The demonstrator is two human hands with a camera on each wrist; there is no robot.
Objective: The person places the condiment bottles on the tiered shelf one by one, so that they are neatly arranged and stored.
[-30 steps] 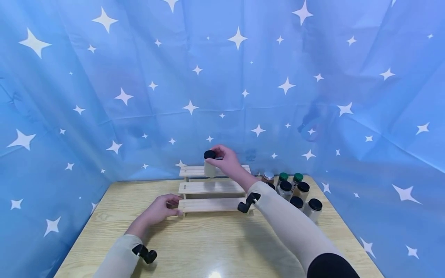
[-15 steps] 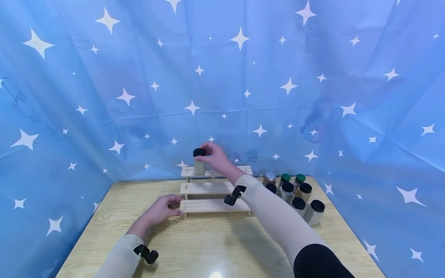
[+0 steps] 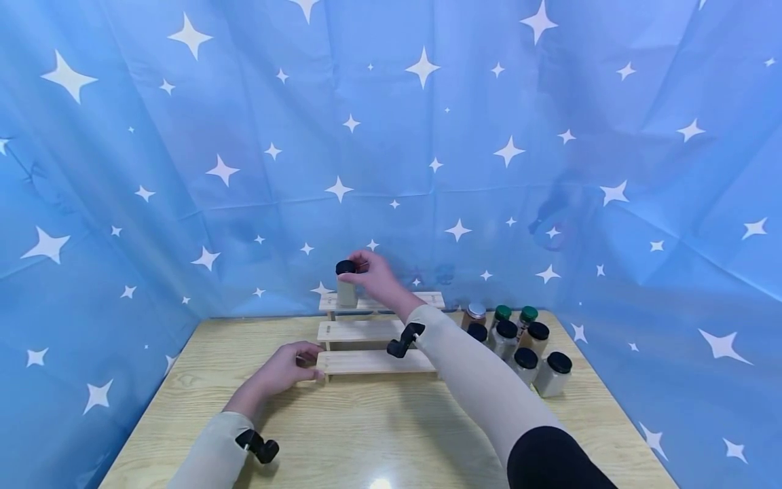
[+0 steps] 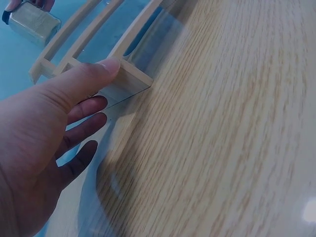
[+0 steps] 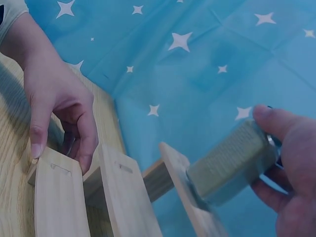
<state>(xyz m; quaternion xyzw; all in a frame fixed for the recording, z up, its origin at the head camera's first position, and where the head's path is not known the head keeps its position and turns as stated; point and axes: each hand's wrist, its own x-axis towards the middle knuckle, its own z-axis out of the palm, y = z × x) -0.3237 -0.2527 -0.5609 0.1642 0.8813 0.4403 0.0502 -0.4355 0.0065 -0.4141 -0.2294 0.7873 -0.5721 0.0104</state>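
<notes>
1. Over the far shelf (image 3: 371, 304)'s left end, the right hand (image 3: 376, 280) is pinching the jar (image 3: 347, 293).
2. Just left of this hand, the nearer one, the jar is pointing its long axis upright; shelf contact isn't showing clearly.
3. Near left, the left hand (image 3: 286, 367) is gripping the near shelf (image 3: 379, 361)'s end.

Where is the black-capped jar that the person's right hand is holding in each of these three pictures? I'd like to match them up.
Head: the jar is left of centre, below mid-height, in the right hand.
Left wrist: the jar is near the top left corner.
Right wrist: the jar is right of centre, below mid-height.
Shared landmark: the wooden rack, seen in all three.
</notes>
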